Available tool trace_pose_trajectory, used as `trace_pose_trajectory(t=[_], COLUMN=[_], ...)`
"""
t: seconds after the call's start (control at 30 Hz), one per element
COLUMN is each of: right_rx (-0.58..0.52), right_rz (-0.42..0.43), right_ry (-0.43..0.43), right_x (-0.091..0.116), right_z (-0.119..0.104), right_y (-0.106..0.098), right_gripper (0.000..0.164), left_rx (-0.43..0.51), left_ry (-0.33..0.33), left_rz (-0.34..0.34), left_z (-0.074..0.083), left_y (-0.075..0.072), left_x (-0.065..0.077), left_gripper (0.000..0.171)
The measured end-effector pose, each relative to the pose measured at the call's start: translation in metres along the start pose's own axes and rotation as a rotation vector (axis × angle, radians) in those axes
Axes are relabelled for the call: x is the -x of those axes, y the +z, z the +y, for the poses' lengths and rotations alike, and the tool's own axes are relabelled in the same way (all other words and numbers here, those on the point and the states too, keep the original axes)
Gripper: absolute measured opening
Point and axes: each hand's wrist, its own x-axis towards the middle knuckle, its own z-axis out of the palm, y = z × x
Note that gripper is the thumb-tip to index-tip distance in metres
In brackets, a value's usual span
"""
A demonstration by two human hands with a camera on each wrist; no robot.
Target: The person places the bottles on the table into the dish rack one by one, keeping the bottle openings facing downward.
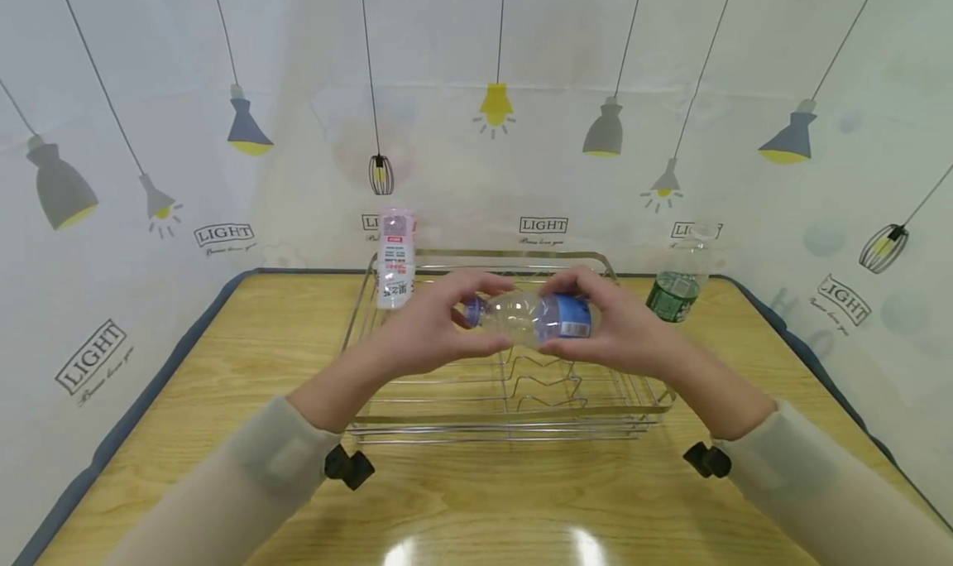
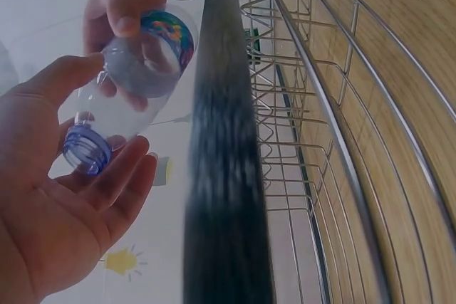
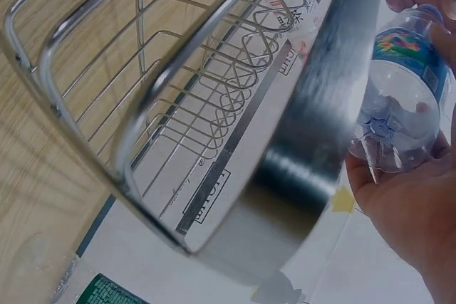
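Note:
Between both hands lies a clear plastic bottle (image 1: 519, 316) with a blue label, held sideways above a wire dish rack (image 1: 432, 421). My left hand (image 1: 447, 318) grips its neck end, thumb below and fingers above. On the label end, my right hand (image 1: 606, 322) holds it between thumb and fingers. In the left wrist view the bottle (image 2: 128, 97) shows a blue-rimmed neck, with the left hand (image 2: 64, 190) around that end. The right wrist view shows the base of the bottle (image 3: 399, 112) beside the right hand (image 3: 410, 211).
A pink-and-white labelled bottle (image 1: 396, 260) stands at the rack's back left. Right of the rack stands a clear bottle with a green label (image 1: 673, 293). The wooden table (image 1: 476, 500) meets a lamp-patterned backdrop (image 1: 447, 45) behind and at both sides.

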Motion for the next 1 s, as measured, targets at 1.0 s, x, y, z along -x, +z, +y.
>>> trace_pose_trajectory(t=[1.0], right_rx=[-0.098], right_rz=[0.019], right_ry=[-0.009], right_x=[0.001], right_z=[0.005], right_y=[-0.008], right_gripper=[0.079], left_rx=[-0.088], left_ry=[-0.155], left_rz=[0.031], left_z=[-0.011], left_y=[0.0], left_x=[0.008], left_gripper=[0.06])
